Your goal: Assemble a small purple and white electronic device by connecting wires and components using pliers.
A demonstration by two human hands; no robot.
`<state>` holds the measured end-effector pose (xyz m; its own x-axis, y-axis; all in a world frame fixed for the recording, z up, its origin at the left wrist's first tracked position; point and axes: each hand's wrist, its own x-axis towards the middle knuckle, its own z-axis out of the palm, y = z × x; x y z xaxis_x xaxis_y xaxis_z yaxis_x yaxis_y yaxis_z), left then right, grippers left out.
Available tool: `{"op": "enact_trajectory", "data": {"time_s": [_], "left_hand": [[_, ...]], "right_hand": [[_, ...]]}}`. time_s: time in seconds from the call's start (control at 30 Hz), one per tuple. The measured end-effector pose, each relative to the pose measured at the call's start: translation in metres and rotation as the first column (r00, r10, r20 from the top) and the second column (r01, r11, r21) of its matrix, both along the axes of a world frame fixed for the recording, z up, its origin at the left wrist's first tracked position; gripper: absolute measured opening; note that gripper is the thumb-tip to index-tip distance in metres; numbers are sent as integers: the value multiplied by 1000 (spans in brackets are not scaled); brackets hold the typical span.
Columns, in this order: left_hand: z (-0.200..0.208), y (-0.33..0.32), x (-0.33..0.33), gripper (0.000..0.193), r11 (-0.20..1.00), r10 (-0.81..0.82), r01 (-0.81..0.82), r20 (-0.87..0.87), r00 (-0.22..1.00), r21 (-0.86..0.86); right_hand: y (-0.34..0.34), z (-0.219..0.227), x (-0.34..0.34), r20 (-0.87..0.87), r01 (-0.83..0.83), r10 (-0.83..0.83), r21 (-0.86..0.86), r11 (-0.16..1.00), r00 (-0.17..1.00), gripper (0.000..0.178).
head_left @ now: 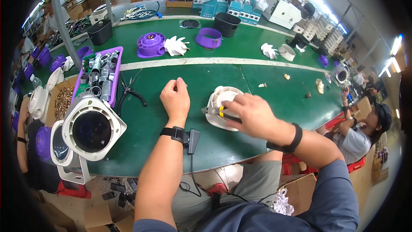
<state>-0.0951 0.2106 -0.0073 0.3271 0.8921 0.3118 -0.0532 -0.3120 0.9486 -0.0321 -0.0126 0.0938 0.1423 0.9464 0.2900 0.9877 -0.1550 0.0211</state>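
The head camera is looking down on a green workbench, where a white housing is lying just right of the middle of the frame. Its long axis is running mainly up and down the picture, with the broad rounded end facing the top edge and the lower end reaching toward the bottom; which way any opening is pointing, I cannot tell. The housing is showing a pale, off-white plastic body, a ribbed, segmented rim along its upper edge and a flatter round area inside, while its right side is disappearing under the right hand. That hand's fingers are curling narrowly around a dark tool with a yellow band, which is slanting across the housing from the left down toward the right; its working end is hard to make out. The left hand is resting apart from the housing, to its left, with fingers bending into a loose fist and thumb side up; whether it is holding something small, I cannot tell. Farther left, dark-handled pliers are lying open beside a purple tray of metal cylinders, and a white unit with a round dark face is standing below the tray.
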Motion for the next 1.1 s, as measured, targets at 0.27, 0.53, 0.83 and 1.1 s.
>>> {"op": "enact_trajectory", "data": {"time_s": [0.27,0.53,0.83,1.1], "left_hand": [[-11,24,1,37,978,98,-72,124,987,-195],[-8,21,-2,38,985,66,-56,54,996,-162],[-11,18,6,36,992,38,-35,24,999,-119],[-6,12,-1,32,997,74,-74,30,997,-11]], "right_hand": [[-27,-10,-21,80,51,-33,-237,970,996,38],[-10,6,31,62,396,-391,-179,901,918,43],[13,3,119,-1,579,-590,-193,793,808,51],[124,-20,158,-288,341,-327,-4,940,900,45]]}}
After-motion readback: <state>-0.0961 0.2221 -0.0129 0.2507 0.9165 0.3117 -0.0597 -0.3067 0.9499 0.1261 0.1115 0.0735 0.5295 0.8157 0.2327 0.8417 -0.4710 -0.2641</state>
